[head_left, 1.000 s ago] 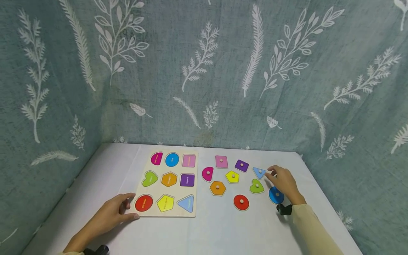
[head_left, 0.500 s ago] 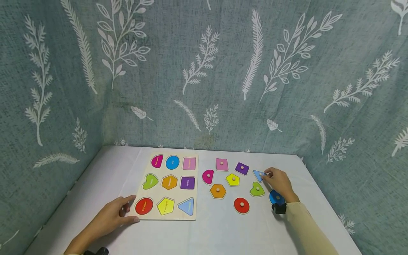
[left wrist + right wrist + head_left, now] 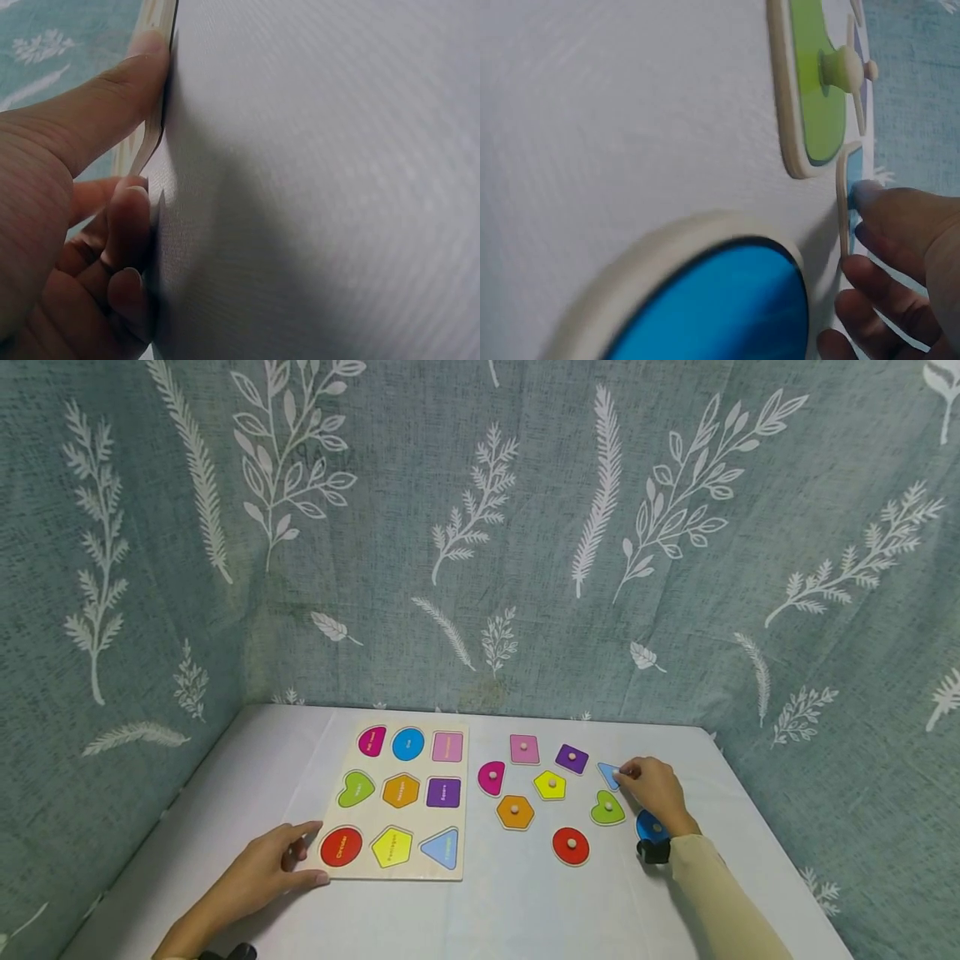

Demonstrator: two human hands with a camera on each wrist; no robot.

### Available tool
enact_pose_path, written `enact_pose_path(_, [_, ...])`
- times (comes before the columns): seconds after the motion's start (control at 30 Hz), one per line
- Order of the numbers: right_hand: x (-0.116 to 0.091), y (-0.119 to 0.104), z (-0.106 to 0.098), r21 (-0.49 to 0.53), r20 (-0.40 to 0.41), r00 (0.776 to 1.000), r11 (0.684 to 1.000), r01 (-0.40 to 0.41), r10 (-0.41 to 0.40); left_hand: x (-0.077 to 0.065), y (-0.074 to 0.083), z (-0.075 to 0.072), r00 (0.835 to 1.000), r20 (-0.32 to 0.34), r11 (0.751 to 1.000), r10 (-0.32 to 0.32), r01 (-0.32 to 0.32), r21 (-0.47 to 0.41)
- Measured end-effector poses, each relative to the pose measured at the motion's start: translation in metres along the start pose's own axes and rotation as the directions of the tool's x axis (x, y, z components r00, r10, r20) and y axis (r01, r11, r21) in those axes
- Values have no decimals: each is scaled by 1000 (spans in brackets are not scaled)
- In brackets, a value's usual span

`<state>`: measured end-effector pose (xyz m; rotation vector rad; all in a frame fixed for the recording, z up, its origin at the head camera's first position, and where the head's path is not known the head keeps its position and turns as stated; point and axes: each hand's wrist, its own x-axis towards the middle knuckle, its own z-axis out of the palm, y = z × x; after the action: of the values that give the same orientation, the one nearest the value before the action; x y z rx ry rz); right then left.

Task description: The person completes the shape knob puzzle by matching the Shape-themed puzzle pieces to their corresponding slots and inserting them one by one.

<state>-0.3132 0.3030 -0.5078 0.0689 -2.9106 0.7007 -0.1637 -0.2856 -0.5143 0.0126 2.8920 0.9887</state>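
Observation:
My right hand (image 3: pixel 655 791) pinches the knob of the light-blue triangle puzzle piece (image 3: pixel 609 774), which lies flat on the table at the right. In the right wrist view, thumb and fingers meet over the triangle (image 3: pixel 844 217), covering the knob. The green heart piece (image 3: pixel 607 809) lies just left of this hand, and the blue round piece (image 3: pixel 651 828) is partly hidden under the wrist. My left hand (image 3: pixel 258 868) holds the near left corner of the wooden puzzle board (image 3: pixel 408 821), thumb on the near edge. The left wrist view shows the thumb (image 3: pixel 124 97) pressed to that edge.
Between board and right hand lie the red circle (image 3: pixel 571 846), orange hexagon (image 3: pixel 515 812), yellow pentagon (image 3: pixel 551 785), magenta half-round (image 3: pixel 491 777), pink square (image 3: pixel 524 749) and purple square (image 3: pixel 572 758) pieces, all knobbed. A patterned curtain (image 3: pixel 480 552) encloses the white table (image 3: pixel 517 914).
My right hand has moved slightly left and onto the triangle, and its fingers have taken hold of the knob. The left hand stays at the board's corner. The head view has shifted slightly.

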Motion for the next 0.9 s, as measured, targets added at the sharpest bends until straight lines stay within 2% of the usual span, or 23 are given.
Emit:
enact_pose_path(0.27, [-2, -2, 5, 36, -19, 999, 999, -25, 26, 0, -2, 2, 1000, 4, 999, 29, -29, -22])
enact_pose_path(0.53, [0, 1, 7, 32, -44, 999, 999, -4, 6, 2, -5, 5, 999, -21, 999, 45, -45, -1])
enact_pose_path(0.9, [-5, 0, 4, 10, -66, 998, 1000, -1, 1, 0, -5, 1, 1000, -4, 1000, 30, -30, 8])
